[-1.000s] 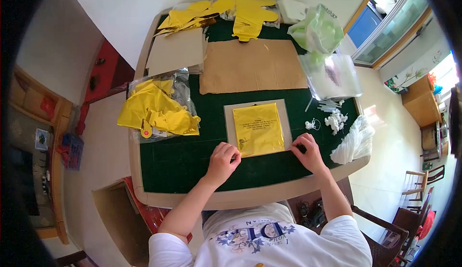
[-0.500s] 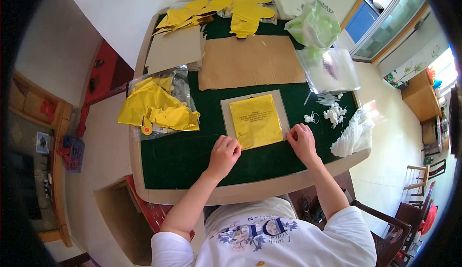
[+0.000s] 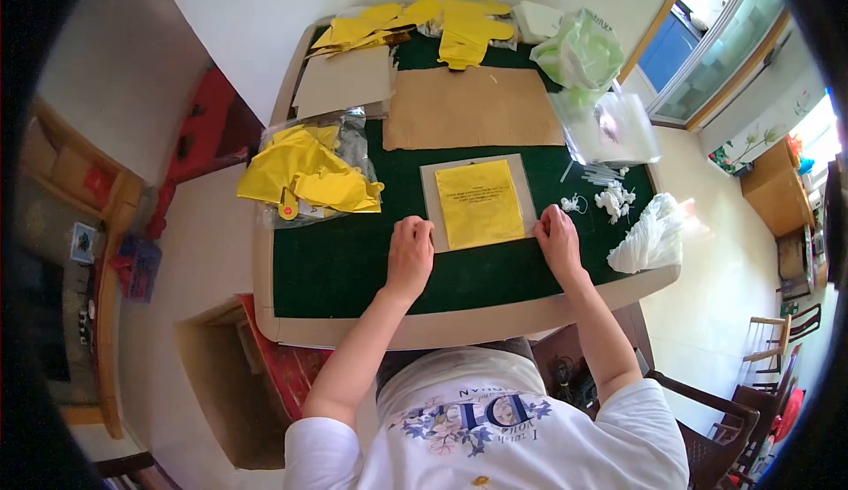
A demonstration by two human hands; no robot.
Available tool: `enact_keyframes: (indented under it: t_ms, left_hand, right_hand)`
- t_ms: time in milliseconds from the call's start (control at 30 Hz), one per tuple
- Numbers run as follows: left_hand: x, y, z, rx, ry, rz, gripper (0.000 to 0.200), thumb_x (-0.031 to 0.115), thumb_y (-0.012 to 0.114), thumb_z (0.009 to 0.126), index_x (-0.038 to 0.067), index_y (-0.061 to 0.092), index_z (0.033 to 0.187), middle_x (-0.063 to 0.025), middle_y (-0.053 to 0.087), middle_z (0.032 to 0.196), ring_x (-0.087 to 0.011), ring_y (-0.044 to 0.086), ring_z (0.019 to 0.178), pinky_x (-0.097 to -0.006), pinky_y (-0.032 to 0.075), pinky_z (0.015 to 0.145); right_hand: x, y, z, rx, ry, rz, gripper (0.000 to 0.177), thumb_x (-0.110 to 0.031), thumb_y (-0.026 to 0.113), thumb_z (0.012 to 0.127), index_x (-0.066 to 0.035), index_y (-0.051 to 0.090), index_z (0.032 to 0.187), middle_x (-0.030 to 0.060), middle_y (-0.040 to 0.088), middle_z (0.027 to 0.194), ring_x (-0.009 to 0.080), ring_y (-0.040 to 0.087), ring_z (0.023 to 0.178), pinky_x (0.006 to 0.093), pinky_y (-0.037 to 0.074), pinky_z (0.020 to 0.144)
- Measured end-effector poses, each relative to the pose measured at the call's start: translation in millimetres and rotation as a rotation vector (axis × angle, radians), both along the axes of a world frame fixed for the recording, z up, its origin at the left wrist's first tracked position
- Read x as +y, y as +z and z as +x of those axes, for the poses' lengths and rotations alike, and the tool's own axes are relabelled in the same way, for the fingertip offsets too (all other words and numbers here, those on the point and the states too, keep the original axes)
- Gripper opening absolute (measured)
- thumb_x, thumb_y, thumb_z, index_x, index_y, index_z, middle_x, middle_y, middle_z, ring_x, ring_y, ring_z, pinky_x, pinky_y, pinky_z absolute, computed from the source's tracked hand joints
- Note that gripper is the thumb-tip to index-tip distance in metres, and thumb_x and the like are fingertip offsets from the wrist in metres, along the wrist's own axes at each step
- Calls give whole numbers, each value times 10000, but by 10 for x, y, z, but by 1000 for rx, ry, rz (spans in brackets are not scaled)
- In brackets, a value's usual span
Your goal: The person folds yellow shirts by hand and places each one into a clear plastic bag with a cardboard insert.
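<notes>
A clear plastic bag (image 3: pixel 429 178) lies flat on the green table top, with a grey-brown card and a folded yellow plastic sheet (image 3: pixel 482 205) inside or on top of it. Small dark print runs across the sheet. My left hand (image 3: pixel 411 256) rests at the bag's lower left edge, fingers curled closed against it. At the lower right edge, my right hand (image 3: pixel 558 241) has its thumb and fingers pinched together on the bag's rim. The fingertips of both hands are partly hidden.
Brown cardboard (image 3: pixel 473 108) lies beyond the bag. To the left are a bag of yellow sheets (image 3: pixel 309 176) and stacked grey cards (image 3: pixel 343 82). On the right sit clear sleeves (image 3: pixel 611 128), white string (image 3: pixel 616 196), a white plastic bundle (image 3: pixel 649 235) and a green-white bag (image 3: pixel 579 53).
The camera view has shifted, so the table sits slightly higher. My left hand has slid a little left and up along the bag's edge. My right hand stays at its right edge.
</notes>
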State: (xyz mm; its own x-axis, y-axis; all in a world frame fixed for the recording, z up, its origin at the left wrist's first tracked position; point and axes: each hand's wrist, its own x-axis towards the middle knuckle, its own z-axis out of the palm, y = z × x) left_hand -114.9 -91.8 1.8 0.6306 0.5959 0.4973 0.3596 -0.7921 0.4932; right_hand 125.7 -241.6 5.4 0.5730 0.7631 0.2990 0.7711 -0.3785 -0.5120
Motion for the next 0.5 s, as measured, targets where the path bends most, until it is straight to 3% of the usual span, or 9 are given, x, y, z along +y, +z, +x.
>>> enact_keyframes:
  t_ms: [100, 133, 167, 200, 300, 433, 500]
  left_hand:
    - [-145, -19, 9, 58, -30, 90, 170, 46, 570, 836, 42, 551, 1006, -140, 551, 1064, -324, 526, 1053, -422, 437, 917]
    - [-258, -14, 33, 80, -96, 125, 263, 90, 584, 852, 47, 573, 1111, -143, 564, 1157, -316, 514, 1150, -423, 411, 988]
    - [-364, -9, 76, 147, -152, 140, 324, 122, 585, 865, 52, 556, 1181, -133, 548, 1224, -294, 488, 1202, -431, 388, 1019]
    - [-442, 29, 94, 215, -212, 155, 387, 154, 585, 878, 57, 538, 1250, -123, 531, 1290, -273, 463, 1254, -440, 364, 1051]
    - [-496, 4, 68, 312, -200, 80, 447, 217, 586, 893, 64, 508, 1306, -88, 487, 1377, -231, 421, 1308, -455, 331, 1081]
    - [-471, -16, 34, 329, -216, 93, 460, 247, 585, 895, 67, 504, 1310, -68, 471, 1400, -217, 406, 1321, -464, 321, 1087]
    - [-469, -21, 39, 327, -219, 99, 463, 251, 588, 893, 67, 505, 1310, -70, 467, 1402, -220, 404, 1324, -470, 317, 1088]
  right_hand:
    - [1, 105, -139, -117, 52, 93, 117, -10, 587, 805, -47, 544, 908, 134, 590, 877, 335, 572, 858, 445, 446, 771]
    - [-7, 160, -239, -180, 79, 125, 135, 4, 575, 808, -45, 561, 933, 135, 601, 904, 337, 575, 878, 449, 445, 797]
    - [-17, 197, -390, -192, 204, 199, 224, 28, 554, 810, -38, 591, 1020, 134, 620, 1027, 331, 578, 970, 449, 426, 904]
    - [-44, 169, -464, -186, 370, 55, 294, -33, 572, 844, -42, 588, 1138, 133, 598, 1181, 306, 554, 1117, 445, 381, 1011]
    - [-115, 205, -646, -197, 411, -198, 409, -188, 556, 919, -65, 523, 1308, 100, 520, 1352, 224, 434, 1309, 467, 283, 1105]
    - [-292, 160, -357, -155, 257, -201, 406, -163, 554, 917, -76, 528, 1314, 94, 487, 1396, 230, 397, 1342, 472, 271, 1113]
    - [-375, 64, -125, -170, 160, -53, 326, -80, 552, 893, -50, 594, 1214, 138, 552, 1296, 299, 488, 1235, 434, 377, 1043]
